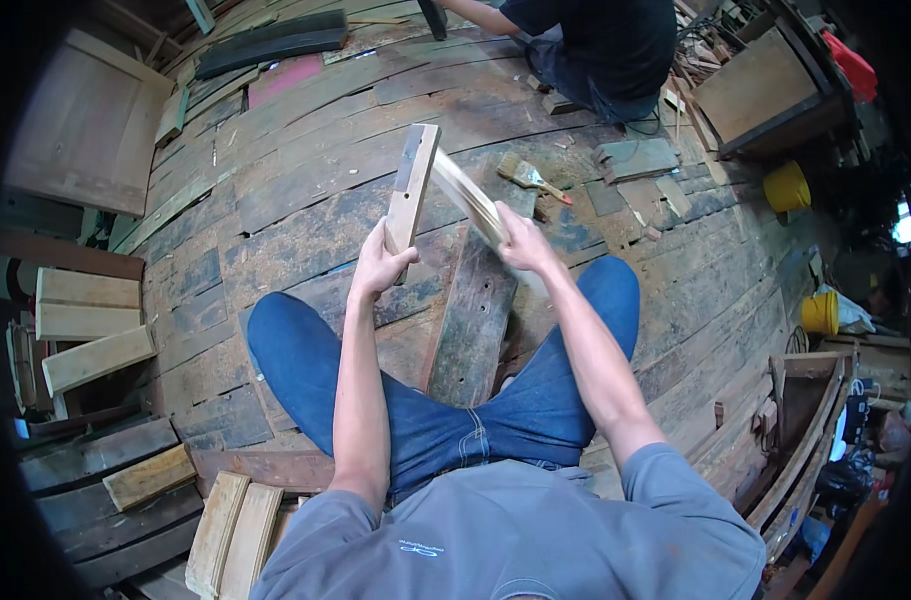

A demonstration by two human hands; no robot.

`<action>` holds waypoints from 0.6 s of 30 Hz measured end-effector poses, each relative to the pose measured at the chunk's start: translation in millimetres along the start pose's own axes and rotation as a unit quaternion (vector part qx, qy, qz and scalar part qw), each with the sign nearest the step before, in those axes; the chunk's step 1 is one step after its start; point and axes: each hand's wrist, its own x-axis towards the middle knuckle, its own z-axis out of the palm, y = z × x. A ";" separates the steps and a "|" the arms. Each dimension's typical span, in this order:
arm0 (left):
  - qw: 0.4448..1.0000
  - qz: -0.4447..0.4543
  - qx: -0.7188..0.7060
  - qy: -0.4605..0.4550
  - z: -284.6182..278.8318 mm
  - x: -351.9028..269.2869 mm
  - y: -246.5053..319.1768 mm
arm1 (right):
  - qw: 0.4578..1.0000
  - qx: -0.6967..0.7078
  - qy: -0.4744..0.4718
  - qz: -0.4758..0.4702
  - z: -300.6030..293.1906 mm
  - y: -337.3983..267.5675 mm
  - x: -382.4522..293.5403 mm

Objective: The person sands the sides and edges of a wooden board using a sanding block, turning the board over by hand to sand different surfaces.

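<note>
My left hand (378,264) is closed around the lower end of a short wooden bar (416,187), which has small dark holes along one edge and a grey patch on its face. In my right hand (524,240) is a second wooden strip (466,187), blurred as though moving. Its far end slants up toward the top of the first bar; whether the two touch, I cannot tell. Between my knees lies a weathered plank (472,322) with small holes. Beyond my right hand, a flat paintbrush (529,176) with pale bristles rests on the boards.
Sawdust and wood scraps dot the plank floor (298,172). A person in a dark shirt (601,52) sits ahead at the right. Wooden pieces (87,307) are stacked at the left, more (234,532) behind my left elbow. Yellow buckets (787,187) and a wooden frame (808,450) stand at the right.
</note>
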 end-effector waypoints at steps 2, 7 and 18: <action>1.000 -0.008 -0.005 0.007 -3.4 1.8 0.1 | 0.999 0.012 -0.020 -0.049 -11.7 4.2 1.2; 0.998 -0.019 0.057 0.004 -2.4 7.3 -5.1 | 0.992 0.012 -0.127 -0.011 -8.6 25.2 -15.0; 0.950 0.084 0.295 -0.053 54.0 -8.7 16.2 | 0.982 -0.132 -0.109 0.085 -15.2 27.9 -14.3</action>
